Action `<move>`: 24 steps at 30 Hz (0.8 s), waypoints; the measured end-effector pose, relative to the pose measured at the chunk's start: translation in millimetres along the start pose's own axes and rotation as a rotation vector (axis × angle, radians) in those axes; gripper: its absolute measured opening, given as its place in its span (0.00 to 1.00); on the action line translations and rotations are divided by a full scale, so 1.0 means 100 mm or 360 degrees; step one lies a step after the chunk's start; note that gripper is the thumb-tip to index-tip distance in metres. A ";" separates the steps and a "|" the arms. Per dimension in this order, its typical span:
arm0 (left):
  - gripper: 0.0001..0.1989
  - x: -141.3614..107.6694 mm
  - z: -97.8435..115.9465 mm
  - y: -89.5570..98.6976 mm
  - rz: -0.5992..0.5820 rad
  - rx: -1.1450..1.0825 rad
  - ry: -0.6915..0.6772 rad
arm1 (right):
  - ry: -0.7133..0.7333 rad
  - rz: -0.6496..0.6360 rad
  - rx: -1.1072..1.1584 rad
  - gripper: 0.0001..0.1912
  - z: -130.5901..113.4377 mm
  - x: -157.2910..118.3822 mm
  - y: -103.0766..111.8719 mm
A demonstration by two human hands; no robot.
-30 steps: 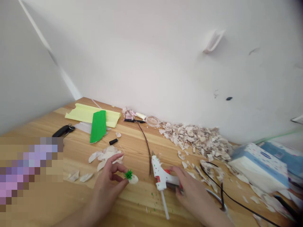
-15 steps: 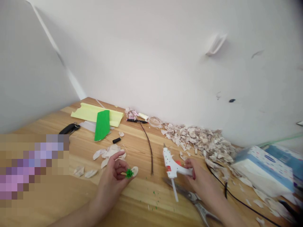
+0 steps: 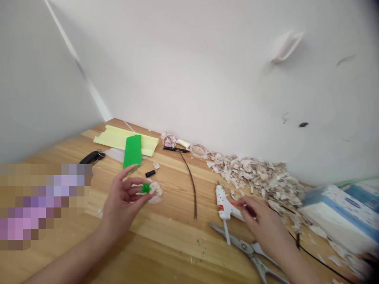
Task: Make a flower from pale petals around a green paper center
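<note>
Between the thumb and fingers of my left hand (image 3: 126, 197) is a small green tufted piece (image 3: 145, 188), held over some pale petals (image 3: 155, 193). My right hand (image 3: 260, 221) has its thumb and forefinger near each other by the handle of a white glue gun (image 3: 222, 203), which rests on the table with a glue stick poking from its back. Whether those fingers touch the handle or hold anything is hard to make out. Metal scissors (image 3: 245, 246) lie beneath the glue gun, partly under my right wrist. A thin brown twig (image 3: 192, 182) lies between my hands.
Green paper (image 3: 132, 152) overlaps yellow paper (image 3: 118, 138) at the back left, near black keys (image 3: 90, 157). A black cap (image 3: 150, 173), a marker (image 3: 175, 149) and a clear ring (image 3: 198, 150) lie behind. Dried petals (image 3: 257, 173) heap along the wall beside a tissue pack (image 3: 340, 217).
My left hand has moved left and away from me with the green piece, over the petals. My right fingers have come off their grasp round the glue gun's handle end. The view has shifted slightly.
</note>
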State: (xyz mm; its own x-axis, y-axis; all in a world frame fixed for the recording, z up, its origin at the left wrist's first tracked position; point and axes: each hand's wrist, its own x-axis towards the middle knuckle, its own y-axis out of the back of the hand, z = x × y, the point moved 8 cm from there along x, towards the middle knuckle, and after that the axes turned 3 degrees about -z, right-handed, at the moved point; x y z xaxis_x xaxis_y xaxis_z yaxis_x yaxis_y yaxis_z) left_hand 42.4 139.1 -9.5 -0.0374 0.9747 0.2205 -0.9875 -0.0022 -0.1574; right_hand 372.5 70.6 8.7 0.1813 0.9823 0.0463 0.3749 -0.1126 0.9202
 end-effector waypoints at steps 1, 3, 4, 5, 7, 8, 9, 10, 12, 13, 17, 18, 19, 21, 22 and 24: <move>0.35 0.05 0.01 0.05 0.0054 -0.0012 0.0000 | 0.0057 -0.0026 0.0036 0.09 -0.16 0.01 -0.03; 0.37 0.11 0.01 0.11 0.0126 -0.0031 0.0028 | 0.0172 -0.0092 0.0121 0.10 -0.51 0.02 -0.14; 0.37 0.12 -0.01 0.12 0.0141 -0.0036 0.0048 | 0.0239 -0.0131 0.0170 0.10 -0.68 0.02 -0.22; 0.38 0.12 -0.02 0.12 0.0146 -0.0038 0.0068 | 0.0308 -0.0178 0.0214 0.10 -0.86 0.03 -0.31; 0.38 0.11 -0.04 0.12 0.0142 -0.0043 0.0089 | 0.0424 -0.0250 0.0291 0.10 -1.16 0.05 -0.48; 0.37 0.10 -0.04 0.11 0.0135 -0.0046 0.0090 | 0.0476 -0.0272 0.0321 0.10 -1.29 0.08 -0.55; 0.37 0.09 -0.04 0.10 0.0124 -0.0051 0.0087 | 0.0519 -0.0293 0.0346 0.09 -1.40 0.10 -0.63; 0.36 0.09 -0.04 0.10 0.0115 -0.0054 0.0081 | 0.0556 -0.0311 0.0368 0.09 -1.49 0.14 -0.70; 0.36 0.09 -0.03 0.09 0.0094 -0.0045 0.0079 | 0.0594 -0.0323 0.0390 0.08 -1.61 0.23 -0.83; 0.36 0.09 -0.03 0.10 0.0090 -0.0033 0.0083 | 0.0601 -0.0324 0.0391 0.07 -1.64 0.27 -0.90; 0.36 0.11 -0.01 0.12 0.0097 0.0017 0.0071 | 0.0649 -0.0291 0.0375 0.04 -1.76 0.34 -1.07; 0.35 0.12 0.00 0.12 0.0093 0.0032 0.0059 | 0.0697 -0.0282 0.0375 0.05 -1.81 0.33 -1.08; 0.35 0.12 0.01 0.12 0.0085 0.0045 0.0048 | 0.0762 -0.0279 0.0377 0.06 -1.87 0.29 -1.09; 0.35 0.12 0.03 0.13 0.0073 0.0062 0.0043 | 0.0915 -0.0288 0.0381 0.09 -2.01 0.21 -1.09; 0.35 0.12 0.03 0.13 0.0076 0.0066 0.0045 | 0.0991 -0.0301 0.0383 0.12 -2.08 0.16 -1.10; 0.35 0.13 0.04 0.16 0.0110 0.0082 0.0049 | 0.1115 -0.0337 0.0393 0.15 -2.19 0.09 -1.15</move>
State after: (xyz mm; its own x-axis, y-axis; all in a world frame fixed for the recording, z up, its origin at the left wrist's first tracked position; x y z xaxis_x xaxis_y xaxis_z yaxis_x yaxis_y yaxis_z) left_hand 25.8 150.5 -5.7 -0.1020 0.9782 0.1809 -0.9893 -0.0808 -0.1211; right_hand 131.7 124.8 -11.0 -0.5039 0.8426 0.1899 0.5442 0.1389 0.8274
